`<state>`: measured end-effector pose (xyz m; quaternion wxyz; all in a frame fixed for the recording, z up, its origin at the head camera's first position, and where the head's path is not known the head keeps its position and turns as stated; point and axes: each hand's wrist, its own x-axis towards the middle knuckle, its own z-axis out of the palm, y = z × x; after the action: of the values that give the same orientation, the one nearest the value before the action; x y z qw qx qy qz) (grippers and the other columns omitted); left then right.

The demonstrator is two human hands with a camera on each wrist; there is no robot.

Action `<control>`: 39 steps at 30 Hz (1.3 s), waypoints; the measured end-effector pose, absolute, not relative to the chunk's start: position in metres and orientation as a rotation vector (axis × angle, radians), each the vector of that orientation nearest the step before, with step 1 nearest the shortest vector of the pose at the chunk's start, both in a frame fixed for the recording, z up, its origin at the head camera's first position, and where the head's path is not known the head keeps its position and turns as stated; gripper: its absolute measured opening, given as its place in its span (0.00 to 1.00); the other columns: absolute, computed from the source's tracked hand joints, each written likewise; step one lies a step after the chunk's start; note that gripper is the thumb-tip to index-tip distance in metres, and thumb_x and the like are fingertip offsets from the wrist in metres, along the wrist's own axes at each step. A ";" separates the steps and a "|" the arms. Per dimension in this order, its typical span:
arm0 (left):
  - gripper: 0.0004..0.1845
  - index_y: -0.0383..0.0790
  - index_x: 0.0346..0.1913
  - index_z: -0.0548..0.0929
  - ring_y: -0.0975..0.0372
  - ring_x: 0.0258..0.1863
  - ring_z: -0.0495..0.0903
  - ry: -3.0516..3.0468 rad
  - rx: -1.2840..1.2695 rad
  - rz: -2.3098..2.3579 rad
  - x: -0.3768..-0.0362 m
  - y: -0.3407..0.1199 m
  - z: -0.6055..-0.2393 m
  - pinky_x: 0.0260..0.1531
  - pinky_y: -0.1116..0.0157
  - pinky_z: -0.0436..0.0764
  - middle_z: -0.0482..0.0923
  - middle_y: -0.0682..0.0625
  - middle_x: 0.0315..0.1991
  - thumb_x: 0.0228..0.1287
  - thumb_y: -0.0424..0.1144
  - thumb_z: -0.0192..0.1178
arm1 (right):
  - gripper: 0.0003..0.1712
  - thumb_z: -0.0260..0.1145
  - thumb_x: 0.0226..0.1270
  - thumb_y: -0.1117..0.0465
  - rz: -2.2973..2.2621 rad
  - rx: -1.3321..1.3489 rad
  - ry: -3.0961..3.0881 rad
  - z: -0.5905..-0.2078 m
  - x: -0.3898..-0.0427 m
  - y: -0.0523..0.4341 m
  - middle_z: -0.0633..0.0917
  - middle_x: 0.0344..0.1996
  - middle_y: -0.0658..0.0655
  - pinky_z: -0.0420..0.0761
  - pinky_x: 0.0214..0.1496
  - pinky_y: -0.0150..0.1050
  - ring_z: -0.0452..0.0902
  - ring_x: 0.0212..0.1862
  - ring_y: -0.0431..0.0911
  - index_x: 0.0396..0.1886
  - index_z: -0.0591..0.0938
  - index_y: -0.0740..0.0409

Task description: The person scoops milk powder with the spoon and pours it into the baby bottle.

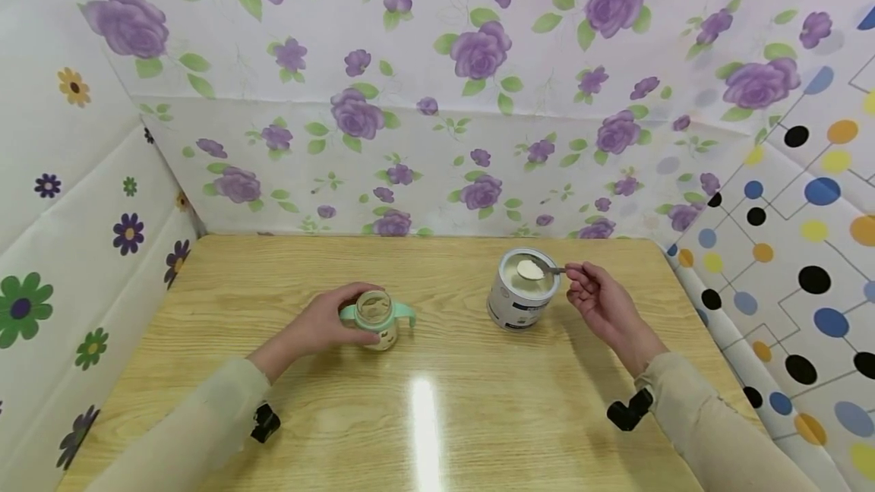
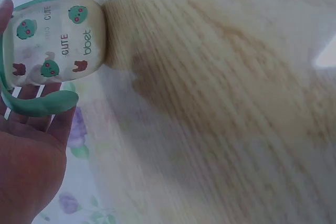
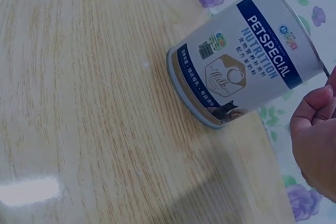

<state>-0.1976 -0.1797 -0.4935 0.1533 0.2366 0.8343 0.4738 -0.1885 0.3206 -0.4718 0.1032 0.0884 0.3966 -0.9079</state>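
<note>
Wood surface (image 1: pixel 437 416), floral backdrop. Left hand (image 1: pixel 321 325) curls round open baby cup (image 1: pixel 376 317), near left; right hand (image 1: pixel 601 302) pinches spoon (image 1: pixel 540 270) heaped with powder over tin (image 1: pixel 521 298), right. Best keep spoon level, cup steady
</note>
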 end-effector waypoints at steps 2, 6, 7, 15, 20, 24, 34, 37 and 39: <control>0.40 0.52 0.73 0.78 0.51 0.64 0.81 2.383 0.679 1.387 -0.198 -0.179 -0.496 0.63 0.46 0.78 0.83 0.47 0.64 0.58 0.49 0.83 | 0.28 0.45 0.92 0.58 -2.684 0.259 1.160 -0.470 -0.189 0.321 0.92 0.32 0.55 0.80 0.41 0.35 0.83 0.31 0.42 0.44 0.90 0.65; 0.38 0.52 0.72 0.79 0.51 0.63 0.81 2.384 0.690 1.413 -0.198 -0.179 -0.499 0.64 0.45 0.78 0.83 0.48 0.63 0.59 0.48 0.83 | 0.28 0.44 0.92 0.58 -2.699 0.251 1.145 -0.461 -0.191 0.320 0.92 0.32 0.55 0.79 0.40 0.34 0.83 0.31 0.42 0.43 0.90 0.65; 0.38 0.52 0.72 0.79 0.51 0.63 0.81 2.389 0.689 1.413 -0.198 -0.179 -0.500 0.63 0.45 0.78 0.83 0.48 0.63 0.59 0.48 0.83 | 0.28 0.44 0.92 0.58 -2.705 0.245 1.135 -0.458 -0.191 0.319 0.92 0.31 0.55 0.79 0.40 0.35 0.83 0.31 0.42 0.43 0.89 0.66; 0.37 0.53 0.73 0.79 0.51 0.63 0.81 2.387 0.678 1.422 -0.198 -0.181 -0.504 0.62 0.45 0.78 0.83 0.48 0.63 0.61 0.48 0.82 | 0.26 0.46 0.92 0.59 -2.722 0.188 1.081 -0.421 -0.199 0.304 0.91 0.31 0.58 0.77 0.39 0.36 0.82 0.30 0.45 0.43 0.88 0.68; 0.38 0.52 0.73 0.79 0.52 0.63 0.81 2.388 0.670 1.423 -0.198 -0.181 -0.505 0.62 0.46 0.79 0.83 0.49 0.64 0.61 0.48 0.81 | 0.25 0.48 0.91 0.59 -2.662 0.209 1.170 -0.396 -0.208 0.272 0.90 0.29 0.55 0.78 0.38 0.33 0.82 0.28 0.43 0.41 0.89 0.66; 0.38 0.51 0.74 0.78 0.51 0.63 0.81 2.384 0.672 1.422 -0.198 -0.179 -0.505 0.62 0.46 0.79 0.83 0.48 0.64 0.61 0.48 0.81 | 0.25 0.49 0.91 0.58 -2.610 0.174 1.216 -0.384 -0.213 0.238 0.90 0.29 0.54 0.80 0.36 0.32 0.82 0.27 0.41 0.40 0.89 0.65; 0.38 0.52 0.73 0.79 0.51 0.62 0.81 2.377 0.684 1.439 -0.198 -0.182 -0.505 0.62 0.47 0.79 0.83 0.47 0.64 0.60 0.48 0.82 | 0.24 0.49 0.91 0.59 -2.452 0.046 1.266 -0.395 -0.218 0.150 0.91 0.28 0.52 0.82 0.36 0.31 0.83 0.28 0.38 0.41 0.89 0.63; 0.38 0.53 0.73 0.79 0.53 0.61 0.82 2.389 0.671 1.433 -0.198 -0.181 -0.505 0.61 0.49 0.80 0.84 0.49 0.63 0.59 0.49 0.83 | 0.24 0.49 0.91 0.59 -2.416 0.061 1.284 -0.404 -0.216 0.132 0.91 0.27 0.51 0.82 0.36 0.31 0.82 0.28 0.38 0.41 0.89 0.62; 0.38 0.53 0.72 0.80 0.53 0.61 0.83 2.397 0.671 1.425 -0.197 -0.180 -0.504 0.60 0.50 0.80 0.84 0.49 0.63 0.59 0.49 0.83 | 0.23 0.49 0.91 0.58 -2.389 0.065 1.296 -0.411 -0.215 0.124 0.90 0.27 0.51 0.81 0.37 0.31 0.82 0.29 0.38 0.42 0.88 0.62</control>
<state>-0.1975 -0.1805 -0.5042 0.1362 0.2316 0.8279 0.4923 -0.2148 0.1237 -0.4113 0.2096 0.0235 0.4662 -0.8592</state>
